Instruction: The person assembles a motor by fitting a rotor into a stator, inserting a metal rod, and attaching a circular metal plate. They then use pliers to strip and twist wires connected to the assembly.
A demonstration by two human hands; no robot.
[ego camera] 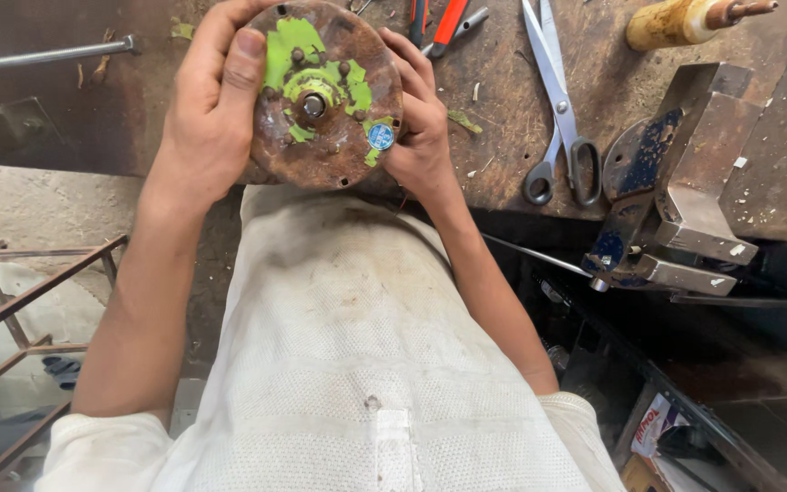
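Fingers (416, 77) of the right hand (421, 128) curl round the right rim of a round, rusty metal motor housing with flaking green paint (325, 91), while the left hand (211, 109) closes on the opposite rim, thumb laid over the face. Both hands grip firmly, so the disc sits face-up toward the person, its central shaft and small bolts in plain sight, probably for a close look. It hangs at the near edge of the dark, worn wooden tabletop (503, 155), just above the person's white shirt.

Beyond it lie red-handled pliers (448, 23); well to the right rest long steel scissors (557, 118), then a heavy blue-and-grey bench vise (685, 182) overhanging the edge. A steel rod (47, 56) lies to the left. Open room remains between disc and scissors; a rusty frame (29, 292) stands lower left.
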